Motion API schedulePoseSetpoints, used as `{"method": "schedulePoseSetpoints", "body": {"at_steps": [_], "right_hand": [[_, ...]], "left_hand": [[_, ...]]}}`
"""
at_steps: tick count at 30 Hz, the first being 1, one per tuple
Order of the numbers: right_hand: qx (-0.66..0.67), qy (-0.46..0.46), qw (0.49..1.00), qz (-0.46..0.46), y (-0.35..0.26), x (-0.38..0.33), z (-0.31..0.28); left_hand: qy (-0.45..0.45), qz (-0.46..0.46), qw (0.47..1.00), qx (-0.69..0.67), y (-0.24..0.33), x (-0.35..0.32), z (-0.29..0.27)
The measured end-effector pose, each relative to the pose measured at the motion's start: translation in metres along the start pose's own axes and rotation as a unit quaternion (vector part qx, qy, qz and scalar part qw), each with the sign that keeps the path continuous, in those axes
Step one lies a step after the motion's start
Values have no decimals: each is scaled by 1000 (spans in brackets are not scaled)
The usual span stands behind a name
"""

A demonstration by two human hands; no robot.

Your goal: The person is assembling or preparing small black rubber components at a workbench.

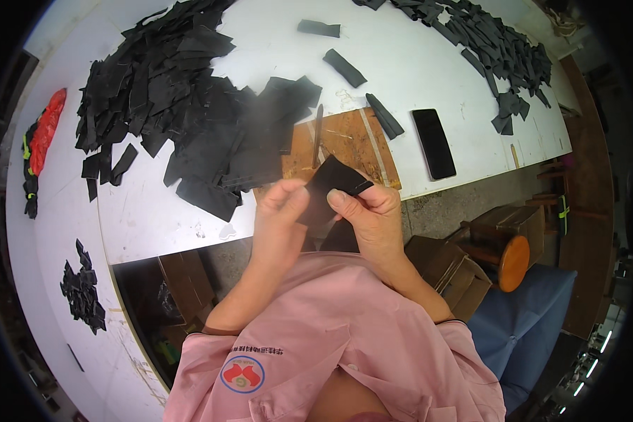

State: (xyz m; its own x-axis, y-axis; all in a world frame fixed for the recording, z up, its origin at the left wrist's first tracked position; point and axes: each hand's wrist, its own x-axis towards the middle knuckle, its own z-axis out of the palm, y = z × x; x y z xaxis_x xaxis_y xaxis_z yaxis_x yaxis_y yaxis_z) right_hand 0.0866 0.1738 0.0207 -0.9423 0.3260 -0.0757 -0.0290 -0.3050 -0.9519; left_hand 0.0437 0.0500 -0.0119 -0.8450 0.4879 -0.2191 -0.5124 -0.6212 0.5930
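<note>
Both hands hold one black flat piece of leather-like material (328,184) in front of my chest, just over the table's near edge. My left hand (278,218) pinches its left side with thumb and fingers. My right hand (373,214) grips its right side, thumb on top. Behind the piece lies a brown wooden board (348,144) with a thin dark tool (317,133) on it. A big heap of black cut pieces (183,105) spreads over the white table (155,211) to the left.
A black phone (433,143) lies right of the board. Folded black strips (344,67) and a second black heap (492,42) lie further back. A red and black bundle (41,144) is at far left. A round wooden stool (511,261) and cardboard boxes (457,271) stand below right.
</note>
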Motion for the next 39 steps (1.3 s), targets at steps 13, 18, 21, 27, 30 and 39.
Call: {"method": "schedulePoseSetpoints", "body": {"at_steps": [13, 18, 21, 27, 30, 39], "right_hand": [[-383, 45, 850, -359, 8, 9, -14], [-421, 8, 807, -414, 14, 10, -20], [-441, -19, 773, -455, 15, 11, -23], [-470, -35, 744, -474, 16, 15, -25], [-440, -81, 800, -400, 11, 13, -25], [-307, -73, 907, -277, -1, 13, -11]], "left_hand": [[79, 106, 951, 278, 20, -20, 27], [70, 23, 961, 268, 26, -14, 30], [78, -1, 966, 248, 26, -8, 28], [87, -31, 975, 202, 28, -1, 25], [85, 6, 957, 277, 26, -2, 25], [24, 260, 782, 566, 7, -5, 22]]}}
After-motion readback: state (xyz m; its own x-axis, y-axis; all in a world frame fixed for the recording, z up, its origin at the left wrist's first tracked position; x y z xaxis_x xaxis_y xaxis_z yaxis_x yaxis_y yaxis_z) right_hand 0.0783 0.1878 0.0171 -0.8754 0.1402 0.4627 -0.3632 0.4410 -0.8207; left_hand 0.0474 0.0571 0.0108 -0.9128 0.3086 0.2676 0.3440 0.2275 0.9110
